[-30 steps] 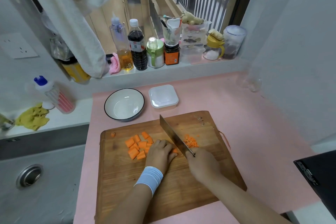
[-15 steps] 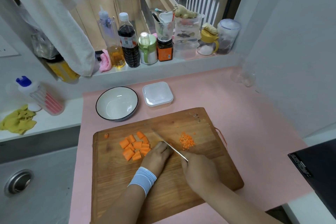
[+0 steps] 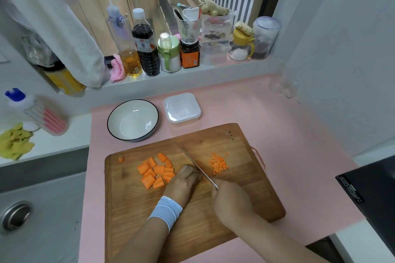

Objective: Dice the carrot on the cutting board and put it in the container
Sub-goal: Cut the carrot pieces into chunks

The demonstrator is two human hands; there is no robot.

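A wooden cutting board (image 3: 245, 188) lies on the pink counter. Several thick carrot chunks (image 3: 156, 172) sit left of centre on it, and a small pile of fine carrot dice (image 3: 218, 163) lies to the right. My left hand (image 3: 183, 181), with a pale blue wristband, has its fingers curled down over a carrot piece that is hidden under them. My right hand (image 3: 229, 200) grips the handle of a cleaver (image 3: 192, 161); the blade is edge-on, down on the board against my left knuckles. A white lidded container (image 3: 182, 109) stands behind the board.
A white bowl (image 3: 133, 120) with a dark rim stands left of the container. Bottles and jars line the window sill (image 3: 162, 53). A steel sink (image 3: 16, 215) is at the left, a black appliance (image 3: 372, 188) at the right edge. One carrot end (image 3: 121, 158) lies at the board's left corner.
The cleaver blade was raised a second ago and has come down onto the board beside my left fingers. The view has tilted and shifted slightly.
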